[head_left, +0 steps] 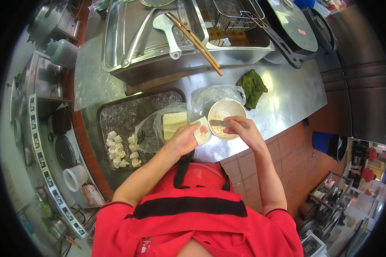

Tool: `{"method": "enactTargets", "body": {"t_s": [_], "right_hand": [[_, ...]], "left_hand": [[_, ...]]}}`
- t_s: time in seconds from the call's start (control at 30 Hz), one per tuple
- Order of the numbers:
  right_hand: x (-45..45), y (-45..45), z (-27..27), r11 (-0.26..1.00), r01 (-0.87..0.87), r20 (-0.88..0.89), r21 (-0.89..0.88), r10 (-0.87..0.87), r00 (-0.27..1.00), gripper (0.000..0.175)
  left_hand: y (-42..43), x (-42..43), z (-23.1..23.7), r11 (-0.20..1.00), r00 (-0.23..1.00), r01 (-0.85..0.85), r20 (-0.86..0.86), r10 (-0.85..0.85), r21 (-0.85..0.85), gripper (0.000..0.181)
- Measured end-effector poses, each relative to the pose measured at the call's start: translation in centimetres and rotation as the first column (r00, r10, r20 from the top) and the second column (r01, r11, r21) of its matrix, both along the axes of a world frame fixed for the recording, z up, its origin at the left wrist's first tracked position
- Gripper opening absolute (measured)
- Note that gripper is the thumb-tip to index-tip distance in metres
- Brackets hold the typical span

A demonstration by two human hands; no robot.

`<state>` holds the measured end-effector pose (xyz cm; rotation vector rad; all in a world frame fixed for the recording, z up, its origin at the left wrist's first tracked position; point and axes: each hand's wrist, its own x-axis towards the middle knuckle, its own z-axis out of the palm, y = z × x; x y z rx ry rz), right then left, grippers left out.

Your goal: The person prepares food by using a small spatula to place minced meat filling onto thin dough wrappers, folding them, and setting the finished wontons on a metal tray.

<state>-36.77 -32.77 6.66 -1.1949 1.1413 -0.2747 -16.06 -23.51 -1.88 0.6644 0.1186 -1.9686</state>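
Note:
A wonton wrapper with a small dab of pinkish filling lies on the fingers of my left hand. Between thumb and fingers, my right hand grips a flat spreading stick. Its blade reaches over the rim of a white bowl, where pale filling is smeared inside. Just left of my left hand, a stack of square yellowish wrappers rests in a clear plastic bag. Folded wontons sit in rows on a dark, floured tray.
A crumpled green cloth lies beyond the bowl on the steel table. Wooden chopsticks, a white rice paddle and a ladle lie across a steel pan. A fryer basket and a rice cooker stand behind.

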Motion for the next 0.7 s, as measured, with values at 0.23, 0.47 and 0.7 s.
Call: {"method": "enactTargets", "body": {"t_s": [0.23,0.47,0.7], "right_hand": [[-1.3,-0.2,0.9,0.945,0.262,0.228,0.193,-0.303,0.925,0.029],[-0.7,-0.5,-2.4,0.993,0.000,-0.137,-0.115,-0.015,0.991,0.026],[0.3,-1.2,-0.2,0.989,-0.096,-0.107,-0.117,0.083,0.991,0.023]], "left_hand": [[0.5,0.3,-0.5,0.999,0.999,-0.034,-0.031,0.034,0.027,0.039],[0.1,0.4,0.1,0.997,0.998,-0.045,-0.044,0.047,0.059,0.033],[-0.2,0.2,0.2,1.000,1.000,0.003,-0.013,-0.003,0.018,0.039]]}}
